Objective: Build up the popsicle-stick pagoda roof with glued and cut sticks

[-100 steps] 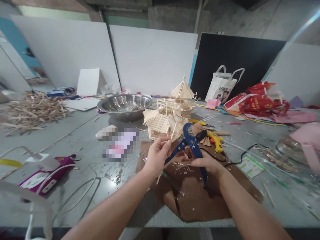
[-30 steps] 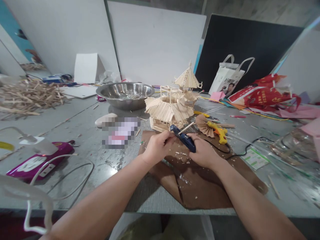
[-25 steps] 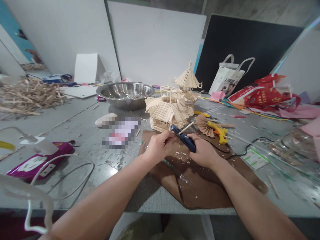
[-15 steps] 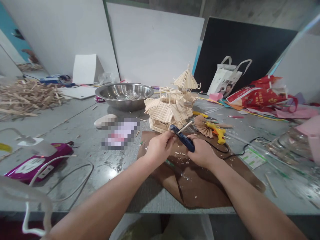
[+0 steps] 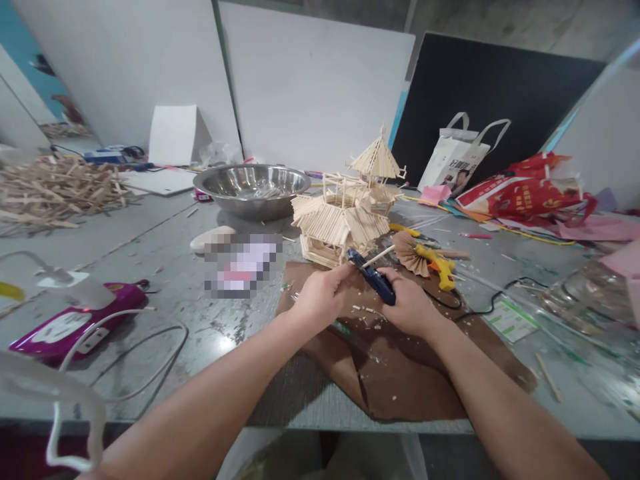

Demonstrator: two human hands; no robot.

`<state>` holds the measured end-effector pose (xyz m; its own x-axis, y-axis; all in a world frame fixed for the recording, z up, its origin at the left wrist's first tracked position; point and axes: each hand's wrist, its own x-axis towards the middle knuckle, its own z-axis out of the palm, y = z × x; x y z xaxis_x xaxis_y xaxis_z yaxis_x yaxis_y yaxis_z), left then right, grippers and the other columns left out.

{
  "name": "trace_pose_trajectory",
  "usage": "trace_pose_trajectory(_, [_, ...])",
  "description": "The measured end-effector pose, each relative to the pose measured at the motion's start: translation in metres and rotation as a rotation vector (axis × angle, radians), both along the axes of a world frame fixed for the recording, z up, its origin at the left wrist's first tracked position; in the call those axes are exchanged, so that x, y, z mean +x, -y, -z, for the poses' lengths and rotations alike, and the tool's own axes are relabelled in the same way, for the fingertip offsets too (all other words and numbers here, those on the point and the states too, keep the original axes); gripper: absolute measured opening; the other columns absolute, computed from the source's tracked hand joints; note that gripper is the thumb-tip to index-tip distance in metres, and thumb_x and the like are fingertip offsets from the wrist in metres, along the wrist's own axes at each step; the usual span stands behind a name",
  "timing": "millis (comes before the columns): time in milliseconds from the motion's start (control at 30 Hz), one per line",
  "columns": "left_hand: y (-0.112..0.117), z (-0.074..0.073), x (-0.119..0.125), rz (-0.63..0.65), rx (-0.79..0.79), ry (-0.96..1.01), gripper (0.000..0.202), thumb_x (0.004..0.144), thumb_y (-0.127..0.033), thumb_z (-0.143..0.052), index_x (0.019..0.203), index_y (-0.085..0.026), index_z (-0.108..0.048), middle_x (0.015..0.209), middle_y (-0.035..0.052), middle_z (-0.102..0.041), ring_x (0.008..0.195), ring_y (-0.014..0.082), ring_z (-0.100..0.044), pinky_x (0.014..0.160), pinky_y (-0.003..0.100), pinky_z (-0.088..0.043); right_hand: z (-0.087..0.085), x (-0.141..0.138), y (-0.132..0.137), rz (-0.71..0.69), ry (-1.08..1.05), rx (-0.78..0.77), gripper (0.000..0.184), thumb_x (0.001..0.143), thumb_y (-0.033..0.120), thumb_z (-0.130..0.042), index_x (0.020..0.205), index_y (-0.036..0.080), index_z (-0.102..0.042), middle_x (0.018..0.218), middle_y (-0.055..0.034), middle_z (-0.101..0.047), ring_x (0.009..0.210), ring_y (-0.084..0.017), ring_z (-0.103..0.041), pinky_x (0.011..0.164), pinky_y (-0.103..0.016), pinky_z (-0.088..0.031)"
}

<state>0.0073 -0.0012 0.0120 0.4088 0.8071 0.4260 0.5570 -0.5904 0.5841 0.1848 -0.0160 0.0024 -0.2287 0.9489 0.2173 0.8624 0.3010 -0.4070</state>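
My left hand (image 5: pixel 323 300) is closed, pinching a thin wooden stick (image 5: pixel 379 256) whose far end sticks out past a dark blue hand tool (image 5: pixel 371 278). My right hand (image 5: pixel 411 301) wraps around the handle of that tool, which lies across the stick; its exact kind is hard to make out. Just behind the hands stands a small pavilion model (image 5: pixel 340 223) built of wooden sticks, with a taller pointed roof (image 5: pixel 379 160) rising behind it. Underneath the hands, short stick offcuts (image 5: pixel 367 309) lie scattered on a brown sheet (image 5: pixel 415 373).
A yellow glue gun (image 5: pixel 440 270) with a black cord lies to the right, near a folded paper fan (image 5: pixel 411 253). On the left are a steel bowl (image 5: pixel 253 207), a pixelated phone-like object (image 5: pixel 245 267), a purple power strip (image 5: pixel 80 323) and a stick pile (image 5: pixel 60 193).
The view has shifted slightly. Both hands, the tool and the stick keep nearly the same places, with the stick a little further out past the tool.
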Motion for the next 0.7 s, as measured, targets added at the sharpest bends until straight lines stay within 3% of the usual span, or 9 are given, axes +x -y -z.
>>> trace_pose_trajectory(167, [-0.003, -0.009, -0.001, 0.150, -0.119, 0.092, 0.026, 0.078, -0.020, -0.035, 0.090, -0.016, -0.058, 0.074, -0.0005, -0.060, 0.071, 0.0118, -0.053, 0.065, 0.020, -0.040, 0.000, 0.002, 0.000, -0.028, -0.016, 0.014, 0.050, 0.059, 0.017, -0.047, 0.108, 0.017, -0.041, 0.097, -0.0076, -0.057, 0.083, -0.020, -0.053, 0.073, -0.030, -0.039])
trace_pose_trajectory(500, [-0.011, -0.013, -0.006, 0.308, -0.304, 0.171, 0.028, 0.079, -0.030, -0.036, 0.075, -0.015, -0.059, 0.046, -0.0038, -0.040, 0.044, 0.0071, -0.037, 0.042, 0.017, -0.032, -0.002, 0.002, 0.001, -0.017, 0.059, 0.010, 0.042, 0.059, 0.016, -0.048, 0.100, 0.020, -0.045, 0.086, -0.0037, -0.061, 0.076, -0.019, -0.055, 0.068, -0.026, -0.038])
trace_pose_trajectory(600, [-0.010, -0.010, -0.005, 0.256, -0.257, 0.145, 0.029, 0.080, -0.032, -0.033, 0.074, -0.015, -0.057, 0.045, -0.0045, -0.037, 0.043, 0.0068, -0.035, 0.041, 0.017, -0.030, -0.002, 0.000, 0.001, 0.005, 0.076, 0.018, 0.039, 0.060, 0.018, -0.048, 0.099, 0.019, -0.045, 0.084, -0.0045, -0.061, 0.075, -0.020, -0.056, 0.067, -0.026, -0.038])
trace_pose_trajectory(700, [-0.005, -0.002, -0.001, 0.071, -0.078, 0.063, 0.024, 0.080, -0.029, -0.035, 0.078, -0.016, -0.056, 0.054, -0.0024, -0.046, 0.049, 0.0083, -0.041, 0.047, 0.018, -0.032, -0.002, -0.003, 0.002, 0.032, 0.109, 0.031, 0.037, 0.062, 0.021, -0.047, 0.098, 0.017, -0.046, 0.083, -0.0067, -0.061, 0.076, -0.021, -0.056, 0.068, -0.028, -0.038])
